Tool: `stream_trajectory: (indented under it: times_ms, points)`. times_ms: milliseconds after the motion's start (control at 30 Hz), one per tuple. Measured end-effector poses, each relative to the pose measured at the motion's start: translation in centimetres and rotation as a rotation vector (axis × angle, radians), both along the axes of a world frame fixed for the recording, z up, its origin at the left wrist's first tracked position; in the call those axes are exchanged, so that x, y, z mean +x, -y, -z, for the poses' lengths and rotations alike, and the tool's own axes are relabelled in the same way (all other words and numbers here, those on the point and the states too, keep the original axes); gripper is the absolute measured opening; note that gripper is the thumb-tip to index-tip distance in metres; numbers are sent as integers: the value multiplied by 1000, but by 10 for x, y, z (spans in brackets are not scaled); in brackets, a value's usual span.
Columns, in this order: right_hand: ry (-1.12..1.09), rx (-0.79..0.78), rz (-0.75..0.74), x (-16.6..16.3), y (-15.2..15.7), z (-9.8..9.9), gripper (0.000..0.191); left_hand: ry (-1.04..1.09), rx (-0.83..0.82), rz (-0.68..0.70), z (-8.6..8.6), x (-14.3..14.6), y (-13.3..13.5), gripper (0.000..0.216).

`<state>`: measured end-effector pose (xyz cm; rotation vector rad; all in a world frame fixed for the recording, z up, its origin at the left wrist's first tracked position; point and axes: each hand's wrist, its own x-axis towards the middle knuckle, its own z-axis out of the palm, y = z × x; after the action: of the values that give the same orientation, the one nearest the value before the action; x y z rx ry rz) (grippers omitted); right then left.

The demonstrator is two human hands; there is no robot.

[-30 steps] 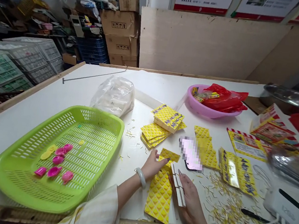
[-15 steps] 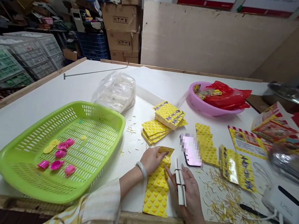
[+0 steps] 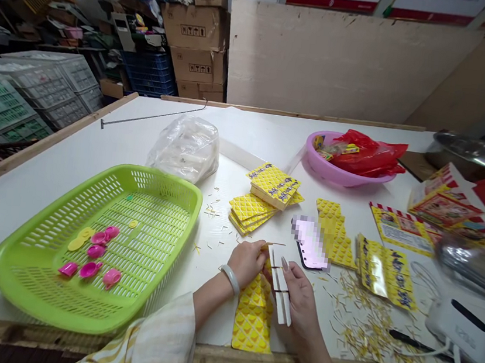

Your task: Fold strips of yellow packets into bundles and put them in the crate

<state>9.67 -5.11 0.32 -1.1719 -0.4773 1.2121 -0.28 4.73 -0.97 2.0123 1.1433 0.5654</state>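
Left hand [image 3: 247, 261] palm-down on yellow sachets [image 3: 252, 324] (right hand [image 3: 302, 301] around a white strip [image 3: 279, 286])

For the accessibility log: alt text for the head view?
Left hand on a yellow diamond-patterned packet strip, right hand holding a white slotted strip, on a white table. A green plastic basket with pink pieces sits beside them.

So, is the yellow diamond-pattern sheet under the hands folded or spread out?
Folded: the yellow diamond-pattern sheet shows a doubled, creased layer just below the left hand, while its lower end lies flat.
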Motion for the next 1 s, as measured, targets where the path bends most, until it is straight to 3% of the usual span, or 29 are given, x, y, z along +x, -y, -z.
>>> stream_trajectory:
  times_ms: [200,367,567,733,833,933,1000]
  points:
    - [77,-97,20,10,17,-9,38,138,-74,-12,5,-8,-10,23]
    - [55,-90,-36,12,25,1,41,292,-146,52,8,-4,-12,35]
    - [180,1,-65,9,20,21,38,324,-63,64,-1,-6,-8,33]
    - [126,45,-22,9,22,23,36,269,7,2,-1,-9,-9,33]
    - [116,41,75,13,18,18,36,327,-207,7,0,-10,-10,49]
    - [142,43,196,23,10,14,38,363,-498,155,3,-10,-7,57]
    - [179,60,229,32,7,12,38,344,-529,235,7,-6,-1,54]
